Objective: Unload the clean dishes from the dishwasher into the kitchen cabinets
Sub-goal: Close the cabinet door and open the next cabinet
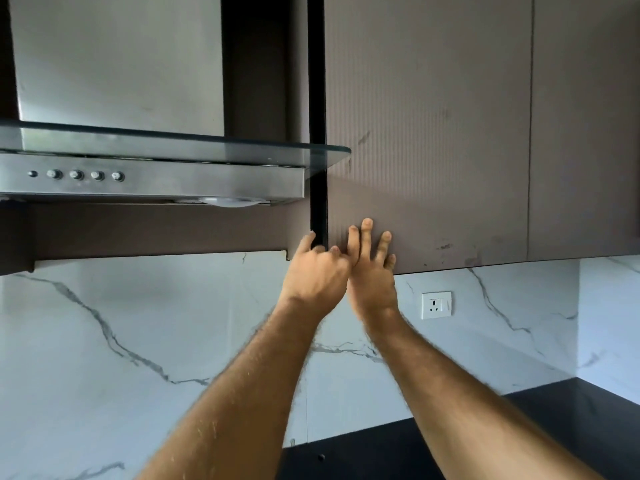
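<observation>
Your left hand [317, 271] curls its fingers round the lower left edge of the cabinet door [426, 133], while your right hand [372, 268] lies flat on the door's face with its fingers straight and spread. The door is a ribbed, matte brown panel at about one o'clock from your hands, scuffed near its bottom edge. The steel range hood [152, 178] sits at ten o'clock, just beside it.
</observation>
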{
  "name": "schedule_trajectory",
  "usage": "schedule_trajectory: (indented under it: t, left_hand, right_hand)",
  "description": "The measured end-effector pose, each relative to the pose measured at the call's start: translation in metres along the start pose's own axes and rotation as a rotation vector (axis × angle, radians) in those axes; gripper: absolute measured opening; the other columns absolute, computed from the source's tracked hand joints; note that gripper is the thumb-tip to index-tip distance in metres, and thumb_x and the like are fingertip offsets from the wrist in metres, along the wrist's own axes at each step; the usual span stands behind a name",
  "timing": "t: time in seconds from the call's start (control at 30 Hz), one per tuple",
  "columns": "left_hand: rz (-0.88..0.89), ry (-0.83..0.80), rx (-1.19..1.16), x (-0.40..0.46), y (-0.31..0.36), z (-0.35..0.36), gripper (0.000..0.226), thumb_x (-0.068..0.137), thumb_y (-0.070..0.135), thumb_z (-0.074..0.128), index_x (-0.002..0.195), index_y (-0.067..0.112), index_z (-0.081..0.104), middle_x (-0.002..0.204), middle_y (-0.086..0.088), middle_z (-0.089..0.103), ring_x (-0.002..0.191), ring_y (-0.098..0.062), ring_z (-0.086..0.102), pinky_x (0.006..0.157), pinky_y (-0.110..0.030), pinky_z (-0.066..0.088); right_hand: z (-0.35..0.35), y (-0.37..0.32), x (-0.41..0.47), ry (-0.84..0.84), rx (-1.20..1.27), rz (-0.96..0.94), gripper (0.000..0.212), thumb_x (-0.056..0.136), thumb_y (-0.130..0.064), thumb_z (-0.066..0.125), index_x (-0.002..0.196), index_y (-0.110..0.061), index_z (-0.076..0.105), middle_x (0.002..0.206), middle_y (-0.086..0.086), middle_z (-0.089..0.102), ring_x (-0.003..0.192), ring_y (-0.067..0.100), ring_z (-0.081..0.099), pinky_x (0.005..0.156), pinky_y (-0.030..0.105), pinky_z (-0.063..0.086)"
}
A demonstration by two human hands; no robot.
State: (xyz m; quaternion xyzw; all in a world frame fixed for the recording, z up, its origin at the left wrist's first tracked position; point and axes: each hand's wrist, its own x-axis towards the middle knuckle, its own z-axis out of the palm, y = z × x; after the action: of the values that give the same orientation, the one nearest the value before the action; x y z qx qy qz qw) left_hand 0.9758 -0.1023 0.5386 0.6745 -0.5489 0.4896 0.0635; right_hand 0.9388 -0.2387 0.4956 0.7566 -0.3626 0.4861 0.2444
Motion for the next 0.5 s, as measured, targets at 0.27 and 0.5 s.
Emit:
schedule_trajectory:
  t: [0.27, 0.5]
  left_hand:
    - [-0.065, 0.366, -0.244, 0.010, 0.067, -0.088, 0.050, 0.095, 0.035, 0.024, 0.124, 0.009, 0.056, 0.126, -0.009, 0.056, 0.125, -0.038, 0.045, 0.109, -0.047, 0.031]
    - [-0.045, 0.483, -0.345, 0.032, 0.146, -0.174, 0.059, 0.092, 0.036, 0.046, 0.146, 0.012, 0.040, 0.155, -0.009, 0.035, 0.145, -0.037, 0.024, 0.118, -0.050, 0.020]
  right_hand:
    - [-0.055, 0.056, -0.038, 0.022, 0.068, -0.072, 0.053, 0.106, -0.017, 0.016, 0.154, 0.003, 0.005, 0.159, 0.030, 0.014, 0.141, 0.054, 0.024, 0.105, 0.063, 0.039]
    - [-0.187, 0.138, -0.099, 0.272, 0.428, -0.014, 0.090, 0.069, -0.008, 0.080, 0.143, -0.002, 0.029, 0.131, 0.027, 0.058, 0.100, 0.043, 0.067, 0.070, 0.044, 0.060]
